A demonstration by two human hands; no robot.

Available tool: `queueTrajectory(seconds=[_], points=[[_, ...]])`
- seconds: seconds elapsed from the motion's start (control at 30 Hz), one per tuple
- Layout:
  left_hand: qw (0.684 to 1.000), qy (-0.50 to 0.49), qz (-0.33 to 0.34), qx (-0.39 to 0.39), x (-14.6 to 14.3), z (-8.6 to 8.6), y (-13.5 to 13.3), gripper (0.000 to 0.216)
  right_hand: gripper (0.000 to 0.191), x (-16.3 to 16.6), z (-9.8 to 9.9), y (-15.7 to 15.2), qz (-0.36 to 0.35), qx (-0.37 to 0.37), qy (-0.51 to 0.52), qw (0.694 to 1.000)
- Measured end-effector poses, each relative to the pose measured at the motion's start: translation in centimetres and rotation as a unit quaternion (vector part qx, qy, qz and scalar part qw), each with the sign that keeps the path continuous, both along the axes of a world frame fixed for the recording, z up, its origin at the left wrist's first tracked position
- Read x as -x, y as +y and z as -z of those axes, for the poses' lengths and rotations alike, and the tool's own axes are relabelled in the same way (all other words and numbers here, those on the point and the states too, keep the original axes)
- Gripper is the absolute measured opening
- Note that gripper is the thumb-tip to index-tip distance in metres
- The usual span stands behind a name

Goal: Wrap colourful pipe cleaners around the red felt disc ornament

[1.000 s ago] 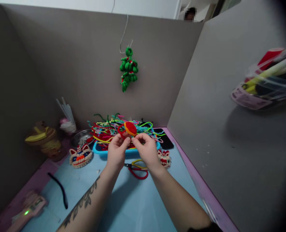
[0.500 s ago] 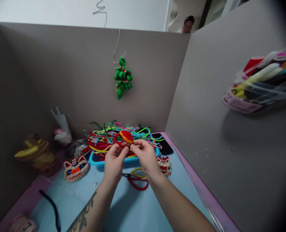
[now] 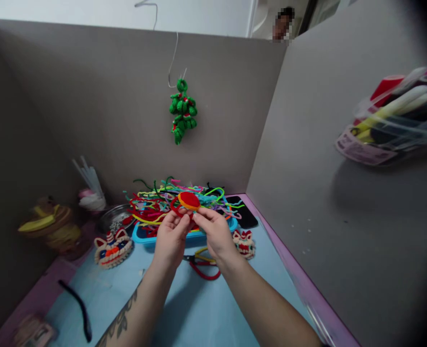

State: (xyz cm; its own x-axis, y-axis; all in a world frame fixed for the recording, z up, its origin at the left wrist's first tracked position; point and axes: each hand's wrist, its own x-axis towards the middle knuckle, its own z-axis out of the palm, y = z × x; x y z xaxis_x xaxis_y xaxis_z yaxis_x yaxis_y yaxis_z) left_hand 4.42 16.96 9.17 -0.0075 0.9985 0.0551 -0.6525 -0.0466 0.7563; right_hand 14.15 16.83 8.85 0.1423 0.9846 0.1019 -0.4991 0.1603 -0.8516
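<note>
Between my two hands is a small craft piece of red pipe cleaner point(image 3: 189, 200), rounded, with an orange-yellow edge and a red loop at its left. My left hand point(image 3: 173, 232) pinches the red loop side with thumb and fingertips. My right hand point(image 3: 213, 229) pinches the lower right edge of the same piece. Behind them a blue tray point(image 3: 141, 236) holds a heap of many-coloured pipe cleaners point(image 3: 155, 200). Below the hands, scissors point(image 3: 204, 272) with red and yellow handles lie on the blue mat, partly hidden by my right hand.
Two lion-head pieces point(image 3: 112, 249) point(image 3: 244, 244) flank the tray. A metal bowl point(image 3: 115, 219) of small beads, a cup of white sticks point(image 3: 92, 190) and a brown-yellow pot point(image 3: 52, 226) stand left. A black phone point(image 3: 244, 212) lies right. A pen holder point(image 3: 368, 149) and green ornament point(image 3: 182, 111) hang on the partitions.
The red piece has turned slightly, so more of its rounded red face shows. Both hands keep their pinch on it. The whole view has shifted a little.
</note>
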Motion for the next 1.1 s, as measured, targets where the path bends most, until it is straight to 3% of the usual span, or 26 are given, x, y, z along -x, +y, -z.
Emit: queueTrajectory(seconds=[0.2, 0.4, 0.83, 1.1], points=[[0.999, 0.02, -0.004, -0.026, 0.3, 0.2, 0.1, 0.029, 0.016, -0.1, 0.1, -0.2, 0.016, -0.018, -0.052, 0.998], [0.991, 0.105, -0.042, -0.076, 0.6, 1.0, 0.3, 0.026, 0.015, -0.4, 0.0, -0.3, 0.073, -0.028, -0.135, 0.988], [0.952, 0.267, -0.097, -0.115, 0.3, 1.2, -0.2, 0.02, 0.022, 0.0, -0.2, -0.3, 0.017, 0.063, 0.032, 0.997], [0.942, 0.292, -0.102, -0.133, -0.3, 1.9, -0.5, 0.017, 0.02, 0.3, 0.7, 0.1, 0.055, 0.071, 0.045, 0.995]])
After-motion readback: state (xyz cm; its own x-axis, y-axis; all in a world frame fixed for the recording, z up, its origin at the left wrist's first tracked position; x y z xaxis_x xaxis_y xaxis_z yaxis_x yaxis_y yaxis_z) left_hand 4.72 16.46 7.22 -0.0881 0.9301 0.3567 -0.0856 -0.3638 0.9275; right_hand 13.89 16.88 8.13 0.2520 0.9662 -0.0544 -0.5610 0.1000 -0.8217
